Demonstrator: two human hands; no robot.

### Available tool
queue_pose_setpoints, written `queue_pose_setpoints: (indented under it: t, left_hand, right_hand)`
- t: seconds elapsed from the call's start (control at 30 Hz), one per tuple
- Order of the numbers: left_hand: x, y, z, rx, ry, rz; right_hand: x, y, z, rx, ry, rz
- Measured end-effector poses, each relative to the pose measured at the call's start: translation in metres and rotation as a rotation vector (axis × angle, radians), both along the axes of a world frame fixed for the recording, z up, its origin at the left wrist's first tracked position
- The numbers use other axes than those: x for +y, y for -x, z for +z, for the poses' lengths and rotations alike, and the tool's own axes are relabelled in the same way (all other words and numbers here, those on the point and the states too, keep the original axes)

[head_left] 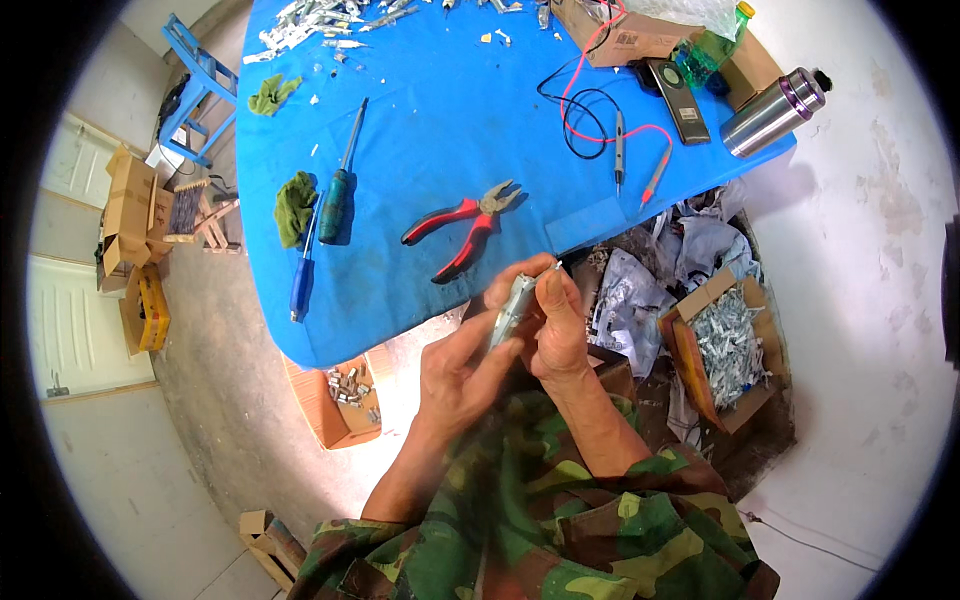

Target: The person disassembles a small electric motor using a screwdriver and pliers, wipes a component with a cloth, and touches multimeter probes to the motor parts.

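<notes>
In front of my body, just off the near edge of the table, a small, narrow silver-grey piece (pixel 513 308) is held up at a slant. My left hand (pixel 455 375) has its fingers and thumb closed round it. My right hand (pixel 560 330) is right beside it, thumb and finger pinched at its upper end, where a tiny pale tip shows; what exactly they grip is hard to see. Nearest on the blue table (pixel 400 130) lie red-and-black pliers (pixel 470 225), jaws apart. Left of them are a green-handled screwdriver (pixel 337 205) and a blue-handled screwdriver (pixel 302 280).
Two green cloths (pixel 295 208) (pixel 272 95) lie at the left. Silver pieces (pixel 305 25) heap at the far edge. Test probes (pixel 620 150), a steel flask (pixel 765 120) and a green bottle (pixel 705 55) are at right. Below stand a carton of metal bits (pixel 335 430) and a scrap-filled box (pixel 690 365).
</notes>
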State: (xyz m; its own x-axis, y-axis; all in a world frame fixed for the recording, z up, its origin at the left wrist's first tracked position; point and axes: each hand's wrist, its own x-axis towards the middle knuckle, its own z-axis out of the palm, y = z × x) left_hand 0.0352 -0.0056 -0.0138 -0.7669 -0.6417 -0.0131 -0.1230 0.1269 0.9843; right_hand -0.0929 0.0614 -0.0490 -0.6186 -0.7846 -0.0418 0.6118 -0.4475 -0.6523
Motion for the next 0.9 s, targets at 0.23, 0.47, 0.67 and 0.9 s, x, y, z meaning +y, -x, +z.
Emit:
queue_pose_setpoints:
  t: [0.23, 0.47, 0.67, 0.9]
  left_hand:
    - [0.003, -0.004, -0.001, -0.002, -0.014, 0.008]
    - [0.002, -0.009, -0.007, -0.023, -0.055, 0.013]
    - [-0.009, -0.012, -0.006, 0.02, -0.325, -0.018]
    - [-0.019, -0.01, -0.009, 0.023, -0.522, 0.023]
  right_hand:
    - [-0.004, -0.004, 0.005, -0.034, -0.007, -0.009]
    - [-0.004, -0.004, 0.003, -0.065, -0.052, 0.043]
    - [-0.002, -0.008, 0.003, 0.056, -0.171, 0.047]
    - [0.013, -0.018, -0.001, 0.144, -0.208, 0.192]
